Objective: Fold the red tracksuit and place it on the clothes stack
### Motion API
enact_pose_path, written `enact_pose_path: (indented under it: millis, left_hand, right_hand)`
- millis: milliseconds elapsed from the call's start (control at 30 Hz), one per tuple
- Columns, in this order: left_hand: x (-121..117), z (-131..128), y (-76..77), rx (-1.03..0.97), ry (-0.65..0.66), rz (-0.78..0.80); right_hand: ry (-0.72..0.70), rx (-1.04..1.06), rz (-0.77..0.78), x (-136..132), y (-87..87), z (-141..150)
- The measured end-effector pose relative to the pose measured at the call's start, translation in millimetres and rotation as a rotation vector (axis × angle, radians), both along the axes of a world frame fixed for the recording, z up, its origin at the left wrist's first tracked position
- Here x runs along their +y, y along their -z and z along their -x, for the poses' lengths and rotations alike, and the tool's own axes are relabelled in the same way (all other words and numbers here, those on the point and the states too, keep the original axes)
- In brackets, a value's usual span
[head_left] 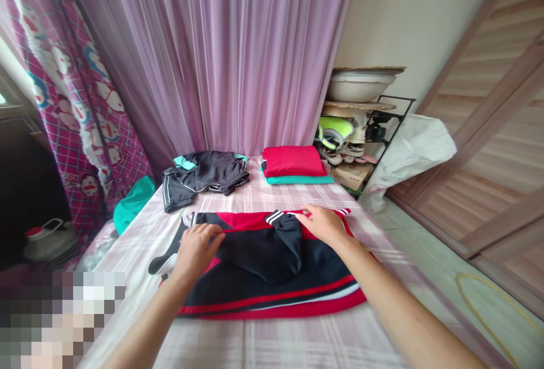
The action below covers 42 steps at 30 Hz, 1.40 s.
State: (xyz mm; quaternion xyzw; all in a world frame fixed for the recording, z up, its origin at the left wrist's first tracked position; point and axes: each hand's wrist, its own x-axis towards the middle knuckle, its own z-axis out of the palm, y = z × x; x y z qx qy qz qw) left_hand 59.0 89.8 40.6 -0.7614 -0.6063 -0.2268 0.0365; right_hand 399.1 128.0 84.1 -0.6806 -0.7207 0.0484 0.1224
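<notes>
A black and red jacket (pixel 255 253) with white stripes lies spread on the bed. One black sleeve (pixel 289 244) is folded across it, its white-striped cuff near the far edge. My left hand (pixel 199 244) is on the jacket's left part, fingers bent and closed on the black cloth. At the far right edge, beside the cuff, my right hand (pixel 321 223) pinches the fabric with thumb and fingers. The fingertips of both hands are partly hidden. Another dark sleeve end sticks out at the left of the jacket.
Black shorts (pixel 208 173) with teal parts lie rumpled at the back left of the bed (pixel 263 343). A folded red garment (pixel 293 160) rests on a teal one (pixel 300 179) behind the jacket. A shoe rack (pixel 385 145) and white bag (pixel 414 151) stand right. Purple curtains (pixel 229 57) hang behind.
</notes>
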Motion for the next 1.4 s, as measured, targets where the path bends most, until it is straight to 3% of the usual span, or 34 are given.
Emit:
enact_pose_path:
  millis: [100, 200, 333, 400, 467, 567, 633, 800, 933, 1033, 1100, 1200, 1267, 1400]
  left_hand:
    - [-17.1, -17.4, 2.4, 0.05, 0.085, 0.025]
    - [-19.1, -13.2, 8.8, 0.096, 0.061, 0.071]
    - [-5.8, 7.9, 14.9, 0.123, -0.012, 0.188]
    - [3.5, 18.8, 13.6, 0.106, -0.026, 0.3]
    - [13.2, 29.5, 8.9, 0.099, -0.007, 0.385]
    - [27.6, 42.2, -1.6, 0.087, -0.002, 0.376]
    - [35.8, 44.4, -7.7, 0.071, -0.03, 0.331]
    - [43.3, 25.9, -5.2, 0.129, -0.08, 0.291]
    - [40.0, 11.3, 6.6, 0.151, -0.134, 0.312]
    - [34.8, 4.2, 6.5, 0.16, -0.181, 0.178]
    - [28.6, -2.6, 2.7, 0.172, -0.107, 0.057]
    - [17.0, -14.6, 0.6, 0.221, 0.23, 0.026]
    - [12.0, -19.6, 4.1, 0.262, 0.373, 0.052]
    - [16.7, -19.8, 11.5, 0.249, 0.306, 0.111]
  right_hand:
    - [-0.111, -0.062, 0.068, 9.3, 7.1, 29.4]
    - [-0.121, -0.139, 0.17, 12.6, 10.7, 50.8]
    - [-0.045, -0.107, 0.156, 17.6, 2.8, 36.2]
    - [-0.029, 0.09, 0.077, 20.0, -1.7, 16.0]
    - [0.039, 0.48, -0.024, 21.7, -3.4, -4.4]
    - [0.224, 1.092, -0.146, 21.6, 1.3, -27.9]
    - [0.34, 1.263, -0.123, 18.4, 9.8, -39.0]
    - [0.555, 1.151, 0.137, 2.4, 39.6, -58.0]
    - [0.579, 1.166, 0.183, 2.2, 49.2, -63.1]
    - [0.598, 1.122, 0.16, 13.4, 48.2, -59.1]
    - [0.604, 1.093, 0.125, 22.5, 47.1, -55.2]
    - [0.578, 1.074, 0.078, 33.6, 45.2, -54.3]
    - [0.571, 1.013, 0.04, 36.6, 43.0, -58.6]
    - [0.602, 0.725, -0.089, 23.0, 36.4, -63.0]
